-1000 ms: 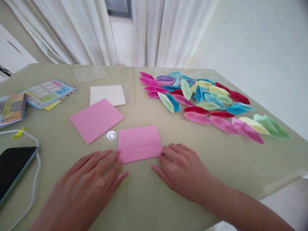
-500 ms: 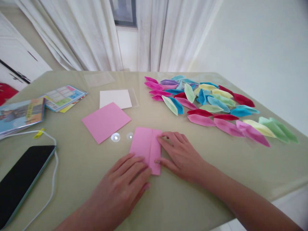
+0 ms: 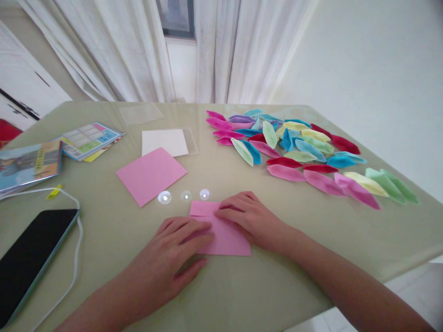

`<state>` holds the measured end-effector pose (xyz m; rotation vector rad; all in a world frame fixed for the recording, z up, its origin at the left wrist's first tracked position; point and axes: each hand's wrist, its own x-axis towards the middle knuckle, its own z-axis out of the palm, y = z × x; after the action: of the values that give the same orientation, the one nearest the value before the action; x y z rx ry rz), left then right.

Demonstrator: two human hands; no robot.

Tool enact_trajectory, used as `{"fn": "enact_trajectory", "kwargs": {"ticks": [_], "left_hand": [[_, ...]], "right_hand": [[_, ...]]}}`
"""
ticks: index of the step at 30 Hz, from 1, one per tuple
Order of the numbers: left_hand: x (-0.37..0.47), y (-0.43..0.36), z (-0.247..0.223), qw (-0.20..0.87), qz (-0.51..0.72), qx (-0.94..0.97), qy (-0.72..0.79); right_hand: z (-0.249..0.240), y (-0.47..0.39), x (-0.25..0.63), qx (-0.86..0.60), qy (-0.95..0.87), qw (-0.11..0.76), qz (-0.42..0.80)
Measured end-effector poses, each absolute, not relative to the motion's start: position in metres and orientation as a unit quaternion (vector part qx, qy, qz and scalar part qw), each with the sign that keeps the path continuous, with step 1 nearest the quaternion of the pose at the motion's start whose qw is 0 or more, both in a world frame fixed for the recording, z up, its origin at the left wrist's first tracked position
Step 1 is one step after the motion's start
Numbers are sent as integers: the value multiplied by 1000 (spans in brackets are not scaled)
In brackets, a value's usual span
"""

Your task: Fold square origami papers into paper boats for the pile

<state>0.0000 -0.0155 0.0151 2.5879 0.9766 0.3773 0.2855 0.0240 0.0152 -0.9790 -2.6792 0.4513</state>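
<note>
A pink sheet of paper point(image 3: 226, 244) lies flat on the table, with a narrow folded strip along its far edge. My left hand point(image 3: 180, 246) rests on the paper's left part, its fingers stretched over it and the thumb apart near the front edge. On the right side, my right hand point(image 3: 251, 216) lays its extended fingers on the paper close to the folded strip, hiding the strip's right part. Neither hand shows a grip around the sheet. Beyond the left hand is another pink sheet point(image 3: 152, 175), unfolded and overlapping a white sheet point(image 3: 166, 142).
Several folded colored paper pieces point(image 3: 285, 173) spread over the right half of the table point(image 3: 297, 286). At left are a black-screened phone point(image 3: 36, 258), a white cable point(image 3: 76, 258), a booklet point(image 3: 31, 166) and printed cards point(image 3: 93, 138). Light reflections point(image 3: 164, 198) show behind the paper.
The folded pink paper has turned about a quarter turn, so its strip now lies on the far side instead of the right. Both hands have shifted slightly with it.
</note>
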Motion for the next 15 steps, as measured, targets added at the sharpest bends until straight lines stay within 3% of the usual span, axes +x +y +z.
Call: {"fn": "enact_trajectory", "kwargs": {"ticks": [9,15], "left_hand": [[3,-6,4,102,249,907,325],[0,-8,12,125,230,910,321]], "right_hand": [[26,18,282,-277,-931,122,203],[25,20,286,-273,-932,133,198]]}}
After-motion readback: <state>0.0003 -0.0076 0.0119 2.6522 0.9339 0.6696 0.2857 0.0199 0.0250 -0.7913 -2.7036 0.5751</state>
